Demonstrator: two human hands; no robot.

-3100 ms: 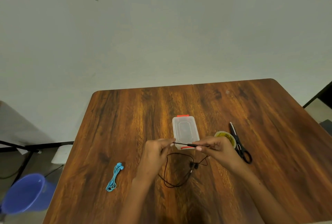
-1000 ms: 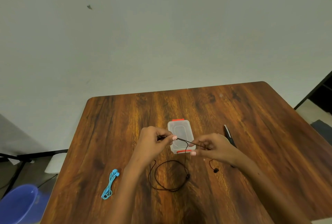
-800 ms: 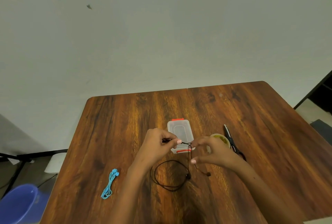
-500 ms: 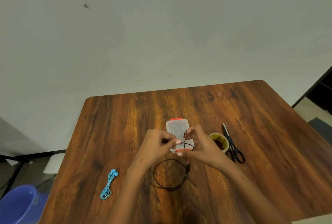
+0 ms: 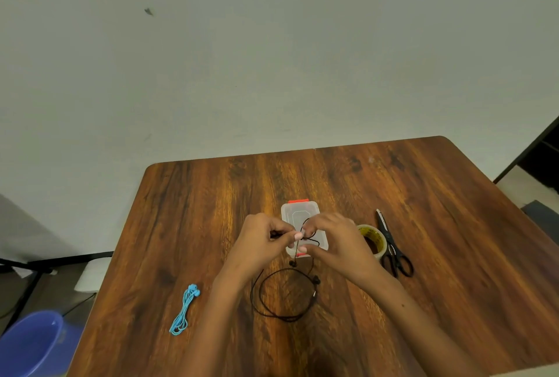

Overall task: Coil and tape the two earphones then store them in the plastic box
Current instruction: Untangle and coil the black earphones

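Observation:
My left hand [image 5: 262, 239] and my right hand [image 5: 334, 240] meet over the near end of the clear plastic box [image 5: 298, 213] with red clips. Both pinch the black earphone [image 5: 284, 295]: a small loop of its cord stands between my fingertips, and the rest hangs to the table in a wide ring with the buds beside it. The blue earphone [image 5: 185, 309] lies in a folded bundle at the front left of the wooden table [image 5: 453, 225]. A roll of tape [image 5: 373, 239] sits just right of my right hand.
Black scissors [image 5: 393, 251] lie right of the tape. A blue bucket [image 5: 31, 343] stands on the floor beyond the table's left front corner. A dark frame shows at the far right edge.
My right hand moved left from a stretched-out cord to meet my left hand, folding the cord into a small loop over the box. The tape roll came back into sight.

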